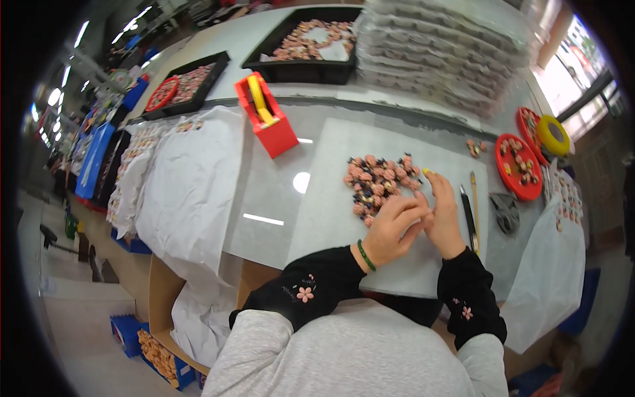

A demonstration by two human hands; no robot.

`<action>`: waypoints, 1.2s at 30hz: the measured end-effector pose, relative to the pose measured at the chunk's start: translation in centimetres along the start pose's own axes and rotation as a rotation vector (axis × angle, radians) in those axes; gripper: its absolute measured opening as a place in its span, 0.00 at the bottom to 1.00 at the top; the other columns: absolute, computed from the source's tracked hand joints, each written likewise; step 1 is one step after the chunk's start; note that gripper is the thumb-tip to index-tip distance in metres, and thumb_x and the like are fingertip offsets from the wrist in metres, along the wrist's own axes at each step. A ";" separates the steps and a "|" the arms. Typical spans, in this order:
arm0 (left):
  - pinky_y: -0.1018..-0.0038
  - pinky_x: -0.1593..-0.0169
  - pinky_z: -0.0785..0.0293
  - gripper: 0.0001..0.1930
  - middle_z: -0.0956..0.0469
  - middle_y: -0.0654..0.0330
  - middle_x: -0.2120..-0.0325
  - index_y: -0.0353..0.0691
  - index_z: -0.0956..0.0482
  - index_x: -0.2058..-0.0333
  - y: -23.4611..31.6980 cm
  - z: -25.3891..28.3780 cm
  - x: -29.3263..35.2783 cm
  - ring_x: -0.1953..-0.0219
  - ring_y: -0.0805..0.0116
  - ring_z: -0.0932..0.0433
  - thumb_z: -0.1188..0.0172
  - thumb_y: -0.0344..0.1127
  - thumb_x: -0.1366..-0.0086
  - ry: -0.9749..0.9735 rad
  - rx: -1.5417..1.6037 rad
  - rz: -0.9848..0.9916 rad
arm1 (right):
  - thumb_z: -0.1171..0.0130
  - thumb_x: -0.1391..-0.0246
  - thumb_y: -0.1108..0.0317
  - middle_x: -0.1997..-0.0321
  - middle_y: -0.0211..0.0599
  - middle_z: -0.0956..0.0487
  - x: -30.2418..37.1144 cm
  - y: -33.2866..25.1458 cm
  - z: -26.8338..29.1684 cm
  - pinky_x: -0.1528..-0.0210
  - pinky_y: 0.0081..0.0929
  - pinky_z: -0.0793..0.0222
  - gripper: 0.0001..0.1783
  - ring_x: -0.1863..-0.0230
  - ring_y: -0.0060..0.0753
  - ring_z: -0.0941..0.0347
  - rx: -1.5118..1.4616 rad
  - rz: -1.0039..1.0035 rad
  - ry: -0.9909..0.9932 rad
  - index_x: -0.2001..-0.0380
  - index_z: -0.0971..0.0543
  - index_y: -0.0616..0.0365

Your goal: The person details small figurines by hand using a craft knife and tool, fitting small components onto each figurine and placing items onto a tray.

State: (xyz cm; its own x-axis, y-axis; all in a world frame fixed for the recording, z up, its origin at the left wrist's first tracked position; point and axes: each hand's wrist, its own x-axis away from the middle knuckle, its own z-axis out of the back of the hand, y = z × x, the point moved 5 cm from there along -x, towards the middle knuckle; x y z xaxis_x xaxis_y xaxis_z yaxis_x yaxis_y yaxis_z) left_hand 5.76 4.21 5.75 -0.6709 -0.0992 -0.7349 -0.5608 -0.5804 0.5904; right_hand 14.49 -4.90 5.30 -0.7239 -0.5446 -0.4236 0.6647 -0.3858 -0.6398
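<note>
A heap of small pink and dark figurines (pixel 377 182) lies on a white foam sheet (pixel 324 218). My left hand (pixel 397 230), a green beaded bracelet at its wrist, is at the heap's near right side with its fingers bent into a pinch. Close against it, my right hand (pixel 443 215) has its thumb curled in toward the left fingertips. A bit of yellow (pixel 426 171) shows at the tip of its raised index finger. Whatever lies between the fingers is hidden or too small to make out.
Right of my hands lie a black pen (pixel 469 215), a thin brush (pixel 475 198) and a grey cloth piece (pixel 505 213). Beyond are red dishes (pixel 521 188) and a yellow tape roll (pixel 553 135). A red tape dispenser (pixel 274 132), black trays (pixel 301 73) and stacked clear trays (pixel 443 59) stand further back.
</note>
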 end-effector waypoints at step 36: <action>0.58 0.41 0.53 0.46 0.58 0.40 0.45 0.40 0.50 0.45 -3.5 3.9 3.8 0.42 0.40 0.57 0.32 0.39 0.61 -0.033 -0.302 0.469 | 0.51 0.48 0.64 0.55 0.48 0.31 -2.4 4.5 -3.5 0.50 0.30 0.42 0.19 0.53 0.41 0.35 -0.205 -0.150 0.091 0.57 0.32 0.68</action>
State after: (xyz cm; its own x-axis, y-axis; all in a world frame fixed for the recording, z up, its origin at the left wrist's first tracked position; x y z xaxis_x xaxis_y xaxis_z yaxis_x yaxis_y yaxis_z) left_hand 3.32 9.04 2.18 -0.8325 -0.3806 -0.4027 -0.0375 -0.6864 0.7263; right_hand 18.63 -2.69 1.18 -0.8315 -0.4197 -0.3640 0.5037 -0.2933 -0.8125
